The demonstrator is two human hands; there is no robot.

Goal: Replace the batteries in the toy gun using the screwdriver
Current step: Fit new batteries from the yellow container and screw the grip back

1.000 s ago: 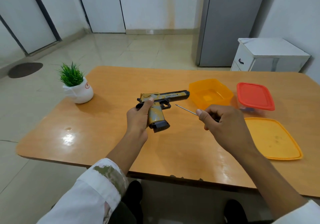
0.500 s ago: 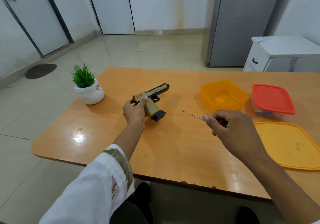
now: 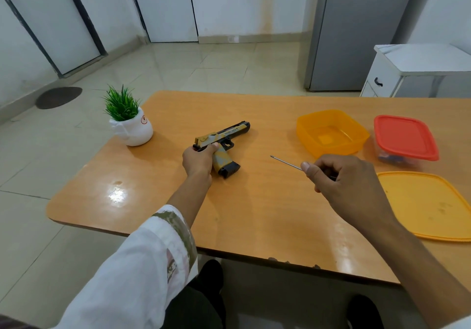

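A yellow and black toy gun [image 3: 224, 141] lies on its side on the orange table [image 3: 254, 209], barrel pointing right and away. My left hand [image 3: 198, 160] grips its rear end and handle, thumb on the slide. To the right, my right hand [image 3: 339, 178] holds a thin screwdriver [image 3: 285, 163] above the table; its metal shaft points left toward the gun and its handle is hidden in my fingers. No batteries are visible.
An open orange tub [image 3: 331, 132] stands at the back right beside a clear box with a red lid [image 3: 405, 138]. An orange lid [image 3: 430, 203] lies flat near the right edge. A small potted plant [image 3: 128, 121] stands at the table's far left corner.
My left hand has carried the gun away from me and to the left and laid it on the table. The right hand with the screwdriver has stayed about where it was.
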